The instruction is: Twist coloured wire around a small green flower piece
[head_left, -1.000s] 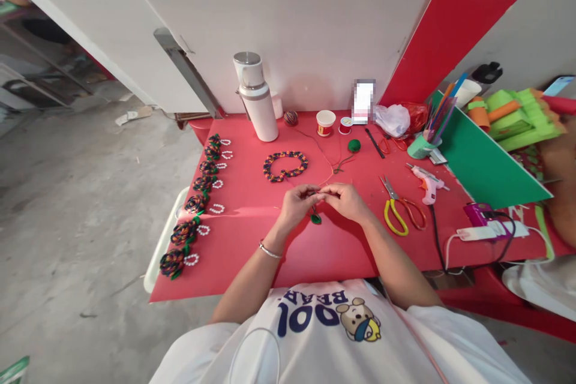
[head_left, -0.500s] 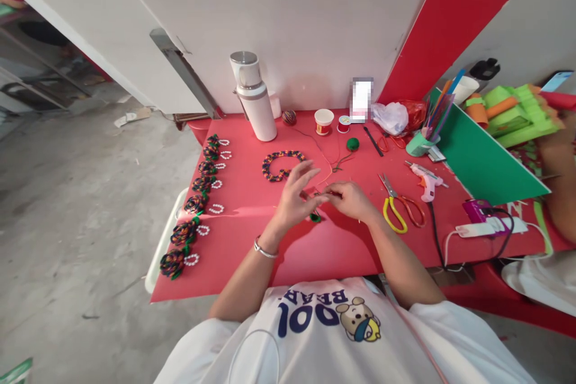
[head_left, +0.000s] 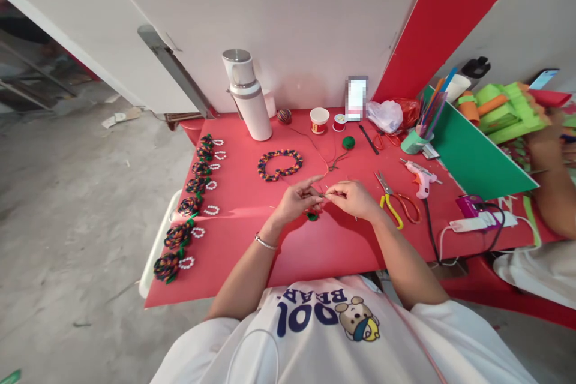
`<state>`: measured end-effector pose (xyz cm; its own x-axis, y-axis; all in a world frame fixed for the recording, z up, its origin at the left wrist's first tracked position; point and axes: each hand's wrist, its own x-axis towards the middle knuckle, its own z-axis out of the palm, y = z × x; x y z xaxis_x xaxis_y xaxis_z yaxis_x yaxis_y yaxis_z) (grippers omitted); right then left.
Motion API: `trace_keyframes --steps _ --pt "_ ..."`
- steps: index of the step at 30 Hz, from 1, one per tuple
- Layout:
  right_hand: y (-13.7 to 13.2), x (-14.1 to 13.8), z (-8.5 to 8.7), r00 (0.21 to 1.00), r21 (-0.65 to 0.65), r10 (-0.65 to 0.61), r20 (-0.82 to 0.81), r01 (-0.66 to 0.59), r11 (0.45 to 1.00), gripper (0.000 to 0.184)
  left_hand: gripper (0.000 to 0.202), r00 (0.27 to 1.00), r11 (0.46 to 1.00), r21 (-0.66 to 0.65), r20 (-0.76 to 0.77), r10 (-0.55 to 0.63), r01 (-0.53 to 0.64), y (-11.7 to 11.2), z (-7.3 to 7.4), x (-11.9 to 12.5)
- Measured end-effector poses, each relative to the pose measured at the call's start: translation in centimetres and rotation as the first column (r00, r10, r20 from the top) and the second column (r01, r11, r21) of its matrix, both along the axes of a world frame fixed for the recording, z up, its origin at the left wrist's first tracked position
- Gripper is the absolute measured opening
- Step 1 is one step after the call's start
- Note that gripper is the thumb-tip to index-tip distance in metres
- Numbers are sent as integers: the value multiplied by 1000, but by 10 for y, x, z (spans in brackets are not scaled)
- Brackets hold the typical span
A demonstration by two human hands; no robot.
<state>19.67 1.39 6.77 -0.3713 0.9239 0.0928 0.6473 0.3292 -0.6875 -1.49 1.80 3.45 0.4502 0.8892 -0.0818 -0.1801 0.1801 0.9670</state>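
Note:
My left hand and my right hand meet over the middle of the red table. Both pinch a thin orange cord that runs back across the table. A small green and dark piece hangs just under my fingers, at the cord's near end. My left forefinger sticks out while the other fingers stay closed. A multicoloured braided ring lies just beyond my hands.
Several yarn flowers with pearl loops line the left edge. A white flask, a cup, thread spools, yellow scissors and a pink glue gun lie around. Another person's arm works at the right.
My left hand spread its fingers and lifted half a second ago, then closed back onto the cord. The view has shifted slightly left.

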Motion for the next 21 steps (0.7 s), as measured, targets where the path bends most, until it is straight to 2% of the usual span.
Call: trace_keyframes --steps 3,6,8,10,17,21 --pt "1 2 0 999 -7 8 48 -8 1000 13 78 998 996 82 -59 -26 31 0 1 2" --pt "1 3 1 996 8 22 86 -23 1000 12 57 993 995 97 -113 -27 38 -1 -1 3" --pt "1 3 2 995 14 27 97 -28 1000 11 39 989 997 81 -150 -1 13 -1 -3 4" --pt "0 2 2 995 16 22 94 -24 1000 11 30 982 998 59 -187 30 -19 -1 -3 5" --pt "-1 -1 -1 998 -40 -38 -51 36 999 12 26 966 987 -79 -232 118 -140 -2 2 9" --pt "-4 -1 2 988 -24 -112 -106 110 994 14 23 958 978 -102 -243 153 -182 0 3 11"
